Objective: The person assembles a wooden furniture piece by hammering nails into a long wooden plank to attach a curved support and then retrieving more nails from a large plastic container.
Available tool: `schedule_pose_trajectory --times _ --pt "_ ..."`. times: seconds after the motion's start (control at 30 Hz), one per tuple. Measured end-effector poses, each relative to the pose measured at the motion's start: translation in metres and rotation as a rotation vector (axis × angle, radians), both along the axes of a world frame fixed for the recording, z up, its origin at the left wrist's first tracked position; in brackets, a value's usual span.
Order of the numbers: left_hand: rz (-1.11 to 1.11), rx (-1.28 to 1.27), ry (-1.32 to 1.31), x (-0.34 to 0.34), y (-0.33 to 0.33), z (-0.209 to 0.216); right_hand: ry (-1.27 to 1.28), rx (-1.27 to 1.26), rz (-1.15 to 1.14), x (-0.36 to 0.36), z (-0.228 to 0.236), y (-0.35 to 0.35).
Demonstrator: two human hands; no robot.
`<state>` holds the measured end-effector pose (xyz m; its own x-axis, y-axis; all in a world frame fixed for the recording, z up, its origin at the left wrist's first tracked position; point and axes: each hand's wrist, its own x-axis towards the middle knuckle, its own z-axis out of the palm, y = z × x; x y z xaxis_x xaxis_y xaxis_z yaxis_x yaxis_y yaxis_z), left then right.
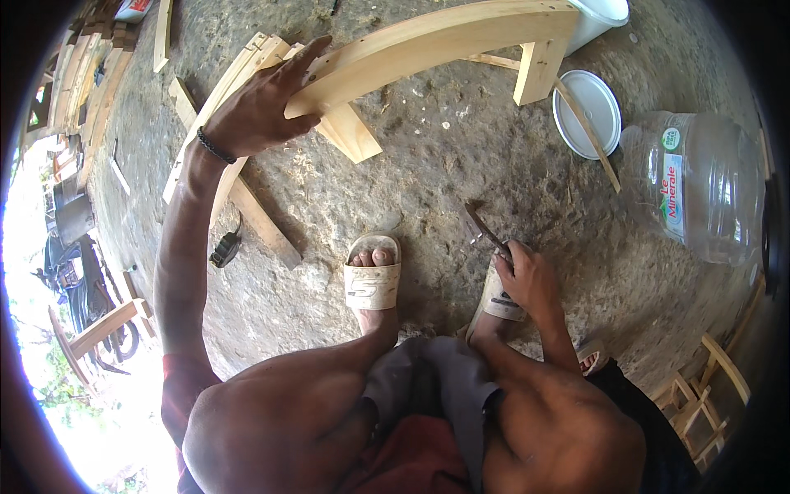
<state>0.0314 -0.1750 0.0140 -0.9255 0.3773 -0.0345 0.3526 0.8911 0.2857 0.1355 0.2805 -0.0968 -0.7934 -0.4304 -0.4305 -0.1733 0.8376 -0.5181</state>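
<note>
A curved pale wooden frame [428, 37] with short legs stands on the ground ahead of me. My left hand [262, 103] grips its left end, with the thumb on the near side and the fingers over the top; the fingers' undersides are hidden. Low beside my right foot, my right hand [527, 276] is closed around a slim dark hand tool [487, 228]. The tool's exact kind cannot be made out. Its tip points forward and left, apart from the frame.
A white bucket [599, 20], a round white lid [586, 115] with a thin wood strip [594, 136] across it, and a large clear plastic bottle [716, 185] lie at right. Wood planks [99, 107] are stacked far left. A black tape measure [225, 249] lies near a loose board [265, 224].
</note>
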Motion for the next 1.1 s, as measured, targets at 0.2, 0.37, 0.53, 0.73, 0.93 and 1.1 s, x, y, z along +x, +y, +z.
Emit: schedule_pose_trajectory --times 0.2,0.37,0.53,0.73,0.93,1.1 --pt "0.274 0.017 -0.322 -0.006 0.014 0.018 -0.035 -0.017 -0.011 -0.001 -0.002 0.001" --pt "0.122 0.059 -0.03 -0.001 0.008 -0.001 0.003 -0.048 0.002 -0.001 -0.005 0.0" --pt "0.191 0.032 -0.08 0.0 0.013 0.003 -0.034 0.021 0.011 -0.004 -0.002 -0.001" --pt "0.209 0.006 -0.12 0.005 0.015 0.006 -0.05 0.037 0.013 -0.006 -0.002 -0.003" --pt "0.227 0.035 -0.265 0.011 0.027 0.025 -0.032 0.032 0.015 -0.006 -0.004 -0.001" --pt "0.116 0.037 -0.176 0.021 0.013 0.008 0.01 0.012 0.009 -0.005 -0.007 0.0"
